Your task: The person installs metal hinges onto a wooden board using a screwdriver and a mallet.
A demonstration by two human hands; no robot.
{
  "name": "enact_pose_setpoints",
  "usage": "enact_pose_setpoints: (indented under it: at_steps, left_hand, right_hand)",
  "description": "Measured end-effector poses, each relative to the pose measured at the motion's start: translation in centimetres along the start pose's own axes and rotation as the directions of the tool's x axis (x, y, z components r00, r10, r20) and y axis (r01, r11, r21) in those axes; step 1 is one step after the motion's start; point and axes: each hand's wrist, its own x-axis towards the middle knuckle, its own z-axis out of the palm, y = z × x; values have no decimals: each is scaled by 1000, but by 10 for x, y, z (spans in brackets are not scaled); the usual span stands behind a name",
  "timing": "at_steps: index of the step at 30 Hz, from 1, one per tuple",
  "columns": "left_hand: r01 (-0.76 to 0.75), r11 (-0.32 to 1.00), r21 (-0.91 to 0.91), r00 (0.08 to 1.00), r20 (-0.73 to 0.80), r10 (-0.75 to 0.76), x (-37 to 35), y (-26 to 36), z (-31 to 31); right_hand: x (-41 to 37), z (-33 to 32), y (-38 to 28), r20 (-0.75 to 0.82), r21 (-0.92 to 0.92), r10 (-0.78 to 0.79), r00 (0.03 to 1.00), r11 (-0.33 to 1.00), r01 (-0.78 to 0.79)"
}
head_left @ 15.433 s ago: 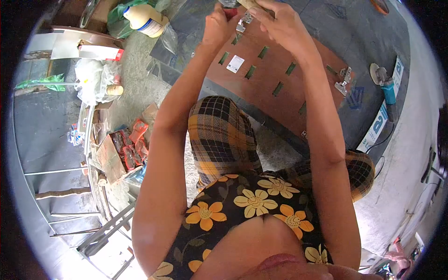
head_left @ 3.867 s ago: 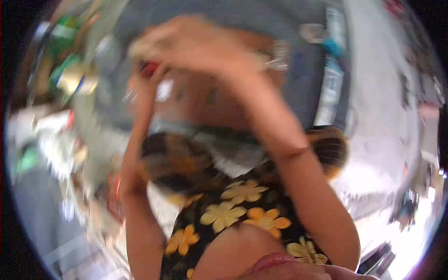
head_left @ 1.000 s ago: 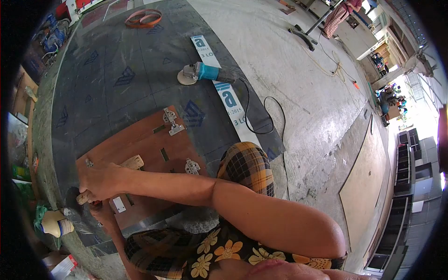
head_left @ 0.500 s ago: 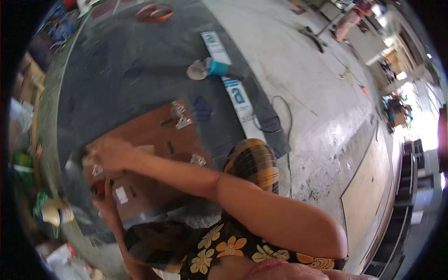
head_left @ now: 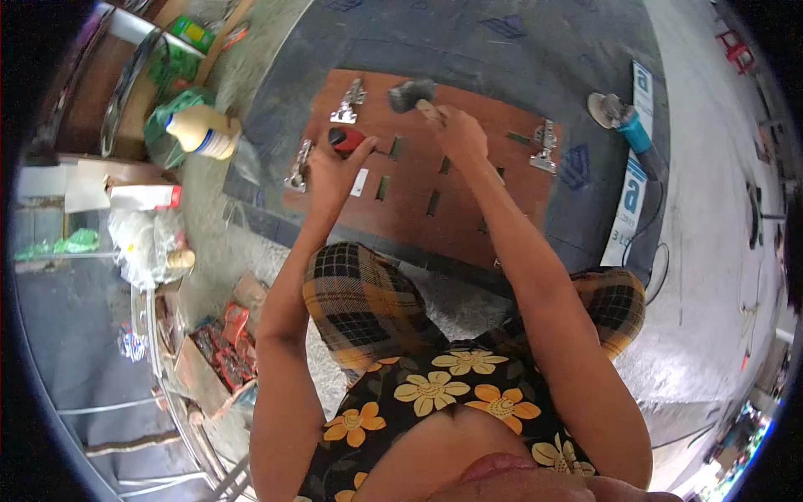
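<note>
A brown rectangular sheet with several narrow dark slots lies before me. Silver bulldog clips grip it near its edges. Over its left part, my left hand is closed around a red, black-ended tool handle; the tool's lower end is hidden. A small white rectangle lies on the sheet by that hand. My right hand grips the pale handle of a mallet-like tool. Its dark head is smeared by motion above the sheet, right of the red handle.
Dark matting lies under the sheet. To the right are a teal angle grinder with its cable and a long white strip with blue lettering. On the left stand a yellowish bottle, plastic bags and an open carton.
My view has swung round, so the sheet sits centrally ahead of me. The right hand has moved apart from the left, which stays on the red handle.
</note>
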Motion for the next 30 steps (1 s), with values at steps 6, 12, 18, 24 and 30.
enact_pose_setpoints:
  at_steps: [6,12,18,24,30]
  left_hand:
    - [7,1000,-1,999,37,-7,3,-5,3]
    - [-42,998,-56,999,10,42,5,8,2]
    - [-5,999,-50,1000,28,7,6,10,1]
    - [34,999,8,998,49,-35,6,17,-2]
    - [36,999,-14,997,74,-35,7,17,-2]
  right_hand:
    - [-6,1,6,64,-52,91,994,995,-88]
    - [-9,12,21,4,-51,46,999,998,-45]
    - [-9,25,29,-67,-66,23,997,997,-27]
    - [-10,32,33,-111,-116,-25,993,993,12]
    - [-2,33,33,-69,-188,65,995,979,-78]
